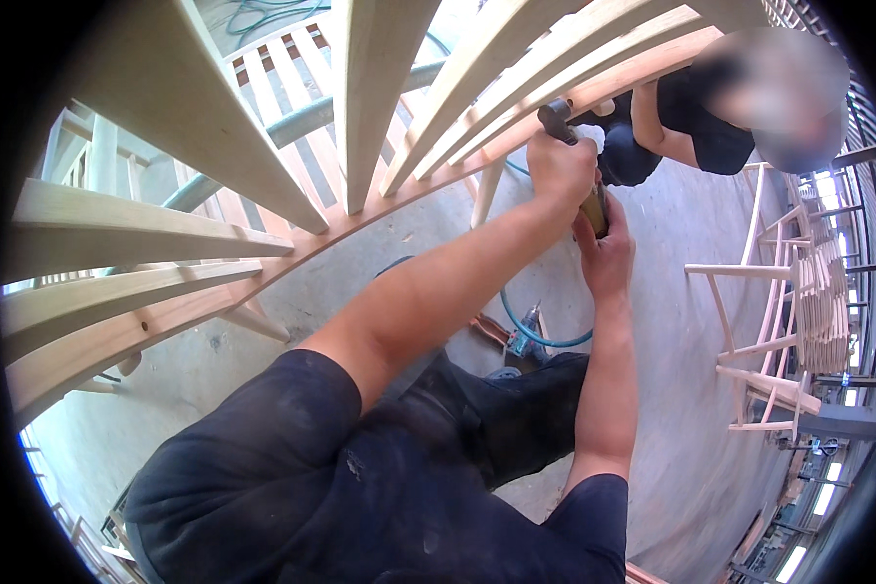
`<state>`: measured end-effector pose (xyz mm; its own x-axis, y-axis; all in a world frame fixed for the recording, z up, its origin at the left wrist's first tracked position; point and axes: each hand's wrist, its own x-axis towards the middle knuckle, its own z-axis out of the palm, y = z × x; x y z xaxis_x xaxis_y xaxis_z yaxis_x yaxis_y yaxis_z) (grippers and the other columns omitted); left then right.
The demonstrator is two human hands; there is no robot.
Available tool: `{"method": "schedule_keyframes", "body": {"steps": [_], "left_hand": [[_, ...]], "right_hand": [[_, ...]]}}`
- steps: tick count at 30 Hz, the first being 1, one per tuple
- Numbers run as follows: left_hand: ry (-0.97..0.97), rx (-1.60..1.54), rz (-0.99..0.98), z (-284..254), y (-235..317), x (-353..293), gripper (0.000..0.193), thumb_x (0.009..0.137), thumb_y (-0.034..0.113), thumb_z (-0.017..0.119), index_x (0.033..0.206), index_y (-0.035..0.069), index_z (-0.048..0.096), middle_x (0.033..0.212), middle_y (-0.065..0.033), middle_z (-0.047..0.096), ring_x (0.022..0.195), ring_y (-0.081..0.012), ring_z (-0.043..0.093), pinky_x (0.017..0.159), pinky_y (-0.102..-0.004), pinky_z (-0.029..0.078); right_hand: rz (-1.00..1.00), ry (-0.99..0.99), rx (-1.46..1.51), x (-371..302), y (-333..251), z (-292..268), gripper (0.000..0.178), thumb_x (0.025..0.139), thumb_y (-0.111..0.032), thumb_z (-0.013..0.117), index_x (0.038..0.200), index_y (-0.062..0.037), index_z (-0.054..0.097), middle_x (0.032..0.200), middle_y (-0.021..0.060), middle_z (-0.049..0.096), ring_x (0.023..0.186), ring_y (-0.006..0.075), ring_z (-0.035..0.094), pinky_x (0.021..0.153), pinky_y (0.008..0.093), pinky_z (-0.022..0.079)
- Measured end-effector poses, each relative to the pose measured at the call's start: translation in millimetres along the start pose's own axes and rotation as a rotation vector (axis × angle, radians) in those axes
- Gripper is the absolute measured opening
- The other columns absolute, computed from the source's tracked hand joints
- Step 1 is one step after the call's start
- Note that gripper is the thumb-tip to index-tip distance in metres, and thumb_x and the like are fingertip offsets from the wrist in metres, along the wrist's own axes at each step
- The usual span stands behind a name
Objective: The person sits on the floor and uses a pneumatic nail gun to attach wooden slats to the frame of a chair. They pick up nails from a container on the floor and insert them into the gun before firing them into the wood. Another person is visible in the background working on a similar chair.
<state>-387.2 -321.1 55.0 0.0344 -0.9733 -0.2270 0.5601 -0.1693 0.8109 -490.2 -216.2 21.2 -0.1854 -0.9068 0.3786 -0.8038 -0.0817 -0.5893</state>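
Note:
My left hand (563,175) is closed around a handheld tool with a dark, rounded head (558,119). That head is up against or just beside the curved wooden rail (501,144). Just below, my right hand (608,255) grips a dark and yellowish tool body (595,212). Whether both hands hold one tool is hidden by the fingers. Pale wooden slats (375,107) rise from the rail, spreading toward the upper left. My right hand is apart from the rail.
A co-worker in dark clothes (706,122) crouches beside the rail's far end. On the concrete floor (681,370) lie a teal drill (529,333) and a teal hose (555,343). Wooden frames (764,302) stand at the right. Another slatted wooden piece (282,73) is behind the rail.

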Motion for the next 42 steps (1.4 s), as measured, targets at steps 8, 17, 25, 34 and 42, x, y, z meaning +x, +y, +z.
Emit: {"method": "schedule_keyframes", "body": {"steps": [8,17,25,34,42], "left_hand": [[-0.001,0.018,0.027,0.8,-0.3,2.7,0.013,0.080,0.003,0.066,0.078,-0.004,0.055,0.063,-0.0141,0.062,0.048,-0.0235,0.064,0.045,-0.0369,0.051],[0.011,0.038,-0.013,3.0,-0.5,2.3,0.012,0.081,0.003,0.065,0.080,-0.003,0.055,0.066,-0.0137,0.062,0.052,-0.0232,0.065,0.048,-0.0370,0.053],[0.003,0.035,0.040,3.7,-6.6,7.2,0.012,0.082,0.004,0.063,0.082,-0.008,0.059,0.063,-0.0157,0.064,0.050,-0.0244,0.066,0.046,-0.0377,0.052],[0.015,0.011,0.049,5.3,-8.9,7.6,0.010,0.081,0.002,0.062,0.081,-0.007,0.057,0.066,-0.0158,0.064,0.050,-0.0251,0.065,0.047,-0.0378,0.052],[-0.043,0.089,-0.063,0.1,2.7,2.4,0.015,0.080,0.001,0.065,0.089,-0.007,0.056,0.075,-0.0160,0.064,0.063,-0.0271,0.070,0.061,-0.0413,0.060]], "right_hand": [[0.000,0.024,0.008,2.6,-8.7,2.0,0.061,0.095,-0.042,0.074,0.141,-0.0051,0.056,0.114,0.0192,0.072,0.102,0.0374,0.072,0.083,0.0398,0.056],[-0.013,0.075,-0.007,1.7,-5.8,4.1,0.059,0.093,-0.039,0.077,0.137,-0.0046,0.059,0.108,0.0236,0.073,0.100,0.0438,0.072,0.081,0.0434,0.057],[0.006,0.050,-0.048,3.4,-2.4,1.6,0.065,0.092,-0.044,0.077,0.138,-0.0030,0.058,0.109,0.0245,0.073,0.099,0.0432,0.071,0.083,0.0447,0.057],[-0.059,0.102,-0.084,8.4,7.1,6.7,0.070,0.090,-0.046,0.078,0.140,-0.0035,0.056,0.108,0.0255,0.073,0.099,0.0424,0.072,0.083,0.0452,0.057],[0.039,0.086,-0.120,4.5,-6.5,5.7,0.066,0.089,-0.047,0.078,0.137,-0.0047,0.058,0.105,0.0236,0.074,0.096,0.0418,0.073,0.083,0.0457,0.058]]}}
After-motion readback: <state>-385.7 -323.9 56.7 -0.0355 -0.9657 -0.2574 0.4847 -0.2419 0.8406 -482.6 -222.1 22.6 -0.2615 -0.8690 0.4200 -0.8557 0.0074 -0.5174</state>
